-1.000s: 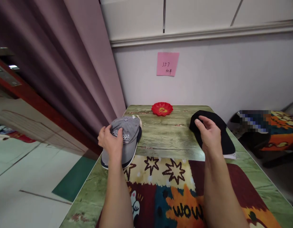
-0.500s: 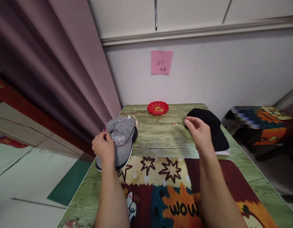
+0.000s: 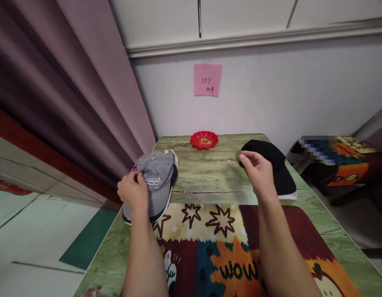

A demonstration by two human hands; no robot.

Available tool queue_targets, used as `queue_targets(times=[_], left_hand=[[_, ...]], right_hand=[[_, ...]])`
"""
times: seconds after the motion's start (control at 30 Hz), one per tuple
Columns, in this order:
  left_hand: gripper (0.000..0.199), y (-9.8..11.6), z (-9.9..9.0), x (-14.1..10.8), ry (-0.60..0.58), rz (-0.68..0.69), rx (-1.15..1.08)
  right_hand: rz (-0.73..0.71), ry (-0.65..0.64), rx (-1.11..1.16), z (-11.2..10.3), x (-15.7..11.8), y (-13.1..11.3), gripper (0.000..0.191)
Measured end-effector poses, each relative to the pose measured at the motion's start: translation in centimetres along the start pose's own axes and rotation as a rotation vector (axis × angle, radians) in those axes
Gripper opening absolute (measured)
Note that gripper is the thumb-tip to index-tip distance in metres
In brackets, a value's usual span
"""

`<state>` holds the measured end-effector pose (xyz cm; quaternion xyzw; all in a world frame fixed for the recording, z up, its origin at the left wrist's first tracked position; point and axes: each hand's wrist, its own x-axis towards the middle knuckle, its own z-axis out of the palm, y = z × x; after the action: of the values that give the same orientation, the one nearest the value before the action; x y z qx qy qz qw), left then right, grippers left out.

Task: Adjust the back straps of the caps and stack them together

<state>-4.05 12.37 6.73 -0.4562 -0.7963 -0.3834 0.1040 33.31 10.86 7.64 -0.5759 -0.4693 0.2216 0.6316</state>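
Note:
A grey baseball cap [image 3: 158, 165] with white "Always" lettering lies at the table's left, stacked over other caps whose dark and cream brims show beneath. In front of its left side is my left hand [image 3: 133, 189], fingers curled toward the thumb; no cloth shows pulled up between them, and contact with the cap is unclear. Across the table, a black cap [image 3: 282, 169] rests on something white at its lower edge. My right hand [image 3: 259, 169] overlaps the black cap's left part, thumb and index fingertip pinched together with nothing visible in them.
A red scalloped dish [image 3: 204, 140] sits at the far edge of the green wood-pattern table [image 3: 209, 175]. A colourful patterned mat [image 3: 222, 243] covers the near part. The wall with a pink note [image 3: 208, 80] stands behind; a purple curtain [image 3: 116, 82] hangs left.
The view has shifted slightly, so everything sits a little further left in the picture. Both hands keep the same pose beside the caps.

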Motion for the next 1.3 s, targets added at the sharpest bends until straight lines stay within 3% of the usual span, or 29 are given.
queue_targets(times=[0.13, 0.3, 0.47, 0.6, 0.8, 0.87, 0.93, 1.03, 1.13, 1.2, 1.3], left_hand=[[0.019, 1.6, -2.0, 0.3, 0.166, 0.058, -0.174], [0.014, 5.9, -5.3, -0.9, 0.347, 0.272, -0.47], [0.013, 10.6, -5.9, -4.3, 0.265, 0.335, -0.672], [0.013, 12.8, -4.5, -7.0, 0.051, 0.292, -0.82], [0.017, 12.9, -1.9, -8.3, -0.263, 0.3, -0.957], [0.022, 12.5, -0.8, -8.2, -0.309, 0.185, -1.012], [0.038, 12.0, 0.1, -7.8, -0.407, -0.034, -1.081], [0.056, 11.3, 0.7, -7.2, -0.784, -0.327, -1.256], [0.069, 11.0, 0.6, -7.1, -1.137, -0.416, -1.444], [0.068, 11.0, 0.5, -7.6, -1.217, -0.446, -1.519], [0.066, 11.2, 0.8, -8.5, -1.223, -0.496, -1.568]], right_hand=[[0.013, -0.009, 0.012, 0.0, -0.1, -0.3, 0.05], [0.069, -0.08, 0.093, 0.6, -0.6, -1.7, 0.046], [0.251, -0.323, 0.231, 2.1, -1.9, -2.8, 0.05], [0.458, -0.592, 0.454, 2.8, -2.5, -2.9, 0.051], [0.478, -0.497, 0.684, 1.9, -2.0, -3.2, 0.04], [0.477, -0.436, 0.7, 1.6, -1.8, -3.2, 0.039], [0.478, -0.408, 0.719, 1.4, -1.6, -3.1, 0.039], [0.471, -0.43, 0.747, 1.3, -1.6, -3.1, 0.041], [0.473, -0.477, 0.765, 1.3, -1.7, -3.1, 0.042], [0.479, -0.504, 0.762, 1.2, -1.8, -3.1, 0.043], [0.468, -0.514, 0.733, 1.0, -1.7, -2.9, 0.041]])
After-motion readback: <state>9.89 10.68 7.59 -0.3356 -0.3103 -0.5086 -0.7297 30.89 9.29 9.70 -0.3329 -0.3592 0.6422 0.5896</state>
